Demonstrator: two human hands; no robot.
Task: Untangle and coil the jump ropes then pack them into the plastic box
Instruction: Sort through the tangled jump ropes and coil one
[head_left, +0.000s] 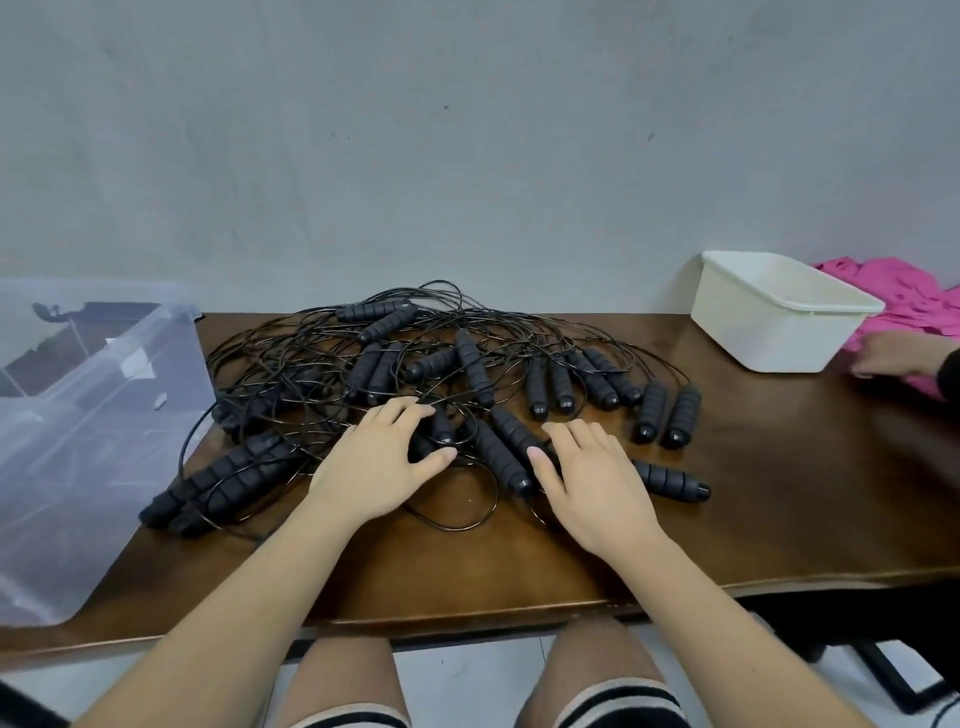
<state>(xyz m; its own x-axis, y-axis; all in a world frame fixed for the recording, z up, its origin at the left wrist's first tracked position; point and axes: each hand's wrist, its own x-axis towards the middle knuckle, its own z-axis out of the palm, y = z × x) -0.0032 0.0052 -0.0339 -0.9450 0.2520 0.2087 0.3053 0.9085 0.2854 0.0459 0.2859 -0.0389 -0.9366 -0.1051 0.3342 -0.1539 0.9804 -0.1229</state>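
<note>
Brown table, black tangle

Dark polished wood makes up the table (779, 493), pushed against a plain grey wall (467, 130). The jump ropes (467, 364) lie heaped at its middle, thin cords looped over ribbed black handles. The left hand (384, 457) and the right hand (592, 478) rest flat on the near edge of the heap, fingers spread and gripping nothing. A clear plastic box (104, 415) stands at the left end. At the far right sit a white tub (779, 322) and pink cloth (909, 306), where another person's hand (888, 358) rests.

Tangled jump ropes (472, 364) block the table (779, 499) middle.
</note>
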